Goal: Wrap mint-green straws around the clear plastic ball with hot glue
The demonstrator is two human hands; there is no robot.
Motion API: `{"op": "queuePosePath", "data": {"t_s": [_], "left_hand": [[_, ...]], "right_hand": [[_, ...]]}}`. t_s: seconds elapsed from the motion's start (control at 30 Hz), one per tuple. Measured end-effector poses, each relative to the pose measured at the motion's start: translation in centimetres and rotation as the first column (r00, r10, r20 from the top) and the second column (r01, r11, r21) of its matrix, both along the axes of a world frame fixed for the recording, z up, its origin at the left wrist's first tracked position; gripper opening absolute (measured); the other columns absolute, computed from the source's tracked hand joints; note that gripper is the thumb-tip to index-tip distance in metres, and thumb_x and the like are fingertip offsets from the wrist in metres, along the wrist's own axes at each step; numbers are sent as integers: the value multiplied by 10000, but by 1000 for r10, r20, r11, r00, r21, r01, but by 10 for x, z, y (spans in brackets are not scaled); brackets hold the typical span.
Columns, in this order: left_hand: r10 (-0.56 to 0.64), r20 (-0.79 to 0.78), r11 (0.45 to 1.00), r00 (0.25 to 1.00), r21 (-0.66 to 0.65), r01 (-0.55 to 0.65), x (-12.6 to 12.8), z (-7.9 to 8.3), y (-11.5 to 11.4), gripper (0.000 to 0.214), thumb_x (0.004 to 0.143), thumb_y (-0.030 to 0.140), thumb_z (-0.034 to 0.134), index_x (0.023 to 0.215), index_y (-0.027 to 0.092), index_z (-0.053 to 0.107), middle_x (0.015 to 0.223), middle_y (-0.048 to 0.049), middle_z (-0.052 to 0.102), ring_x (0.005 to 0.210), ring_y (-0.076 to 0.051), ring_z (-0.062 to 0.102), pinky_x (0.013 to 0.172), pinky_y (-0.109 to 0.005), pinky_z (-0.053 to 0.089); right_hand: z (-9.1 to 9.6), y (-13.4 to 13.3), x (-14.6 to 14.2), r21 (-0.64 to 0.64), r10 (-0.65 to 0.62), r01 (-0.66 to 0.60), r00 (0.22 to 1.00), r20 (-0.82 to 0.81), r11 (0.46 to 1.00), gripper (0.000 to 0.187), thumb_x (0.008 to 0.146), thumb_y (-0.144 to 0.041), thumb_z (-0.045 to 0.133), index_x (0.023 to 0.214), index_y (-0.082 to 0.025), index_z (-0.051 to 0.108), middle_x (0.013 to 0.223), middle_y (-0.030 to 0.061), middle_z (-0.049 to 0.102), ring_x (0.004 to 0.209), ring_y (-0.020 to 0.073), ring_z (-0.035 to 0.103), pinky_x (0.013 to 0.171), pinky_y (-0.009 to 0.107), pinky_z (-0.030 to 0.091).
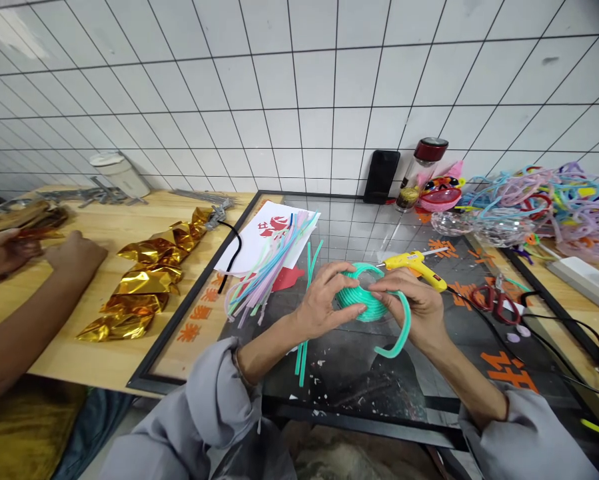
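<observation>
Both my hands hold a coil of teal pipe cleaner [365, 301] above a dark glass mat [359, 373]. My left hand [324, 303] curls round the coil's left side, thumb pressed on its front. My right hand [416, 303] grips the right side, and a loose teal tail [402, 333] curves down below that wrist. Two straight teal pipe cleaners [302, 357] lie on the mat under my left wrist.
A yellow glue gun [419, 265] lies just behind my hands, its black cord running right. Pastel pipe cleaners [266, 273] rest on white paper at left; red scissors [494, 300] and a tangled pile [554, 200] sit at right. Another person's arms [39, 267] work by gold foil [146, 283].
</observation>
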State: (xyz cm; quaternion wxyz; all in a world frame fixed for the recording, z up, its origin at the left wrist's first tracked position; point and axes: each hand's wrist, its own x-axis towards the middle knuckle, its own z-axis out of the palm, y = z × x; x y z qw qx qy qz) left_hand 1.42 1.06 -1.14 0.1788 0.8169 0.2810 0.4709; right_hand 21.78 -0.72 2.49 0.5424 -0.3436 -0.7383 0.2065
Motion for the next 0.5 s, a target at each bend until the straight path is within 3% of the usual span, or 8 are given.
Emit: {"op": "queuePosePath", "data": {"t_s": [0.2, 0.5], "left_hand": [[0, 53, 1000, 999, -25, 1, 1, 0, 1, 499, 833, 396, 749, 1237, 197, 532, 1227, -140, 640, 1189, -281, 619, 1020, -484, 513], [-6, 28, 1000, 1000, -24, 7, -1, 4, 2, 394, 824, 360, 763, 1138, 182, 605, 1250, -167, 642, 1202, -288, 635, 1005, -485, 530]], "right_hand": [[-3, 0, 0, 2, -10, 10, 1000, -5, 1000, 89, 864, -238, 724, 884, -287, 796, 757, 12, 743, 729, 188, 662, 689, 350, 511], [-1, -1, 0, -18, -17, 17, 1000, -3, 1000, 83, 875, -310, 718, 877, -290, 799, 752, 23, 749, 718, 199, 656, 669, 360, 515]]}}
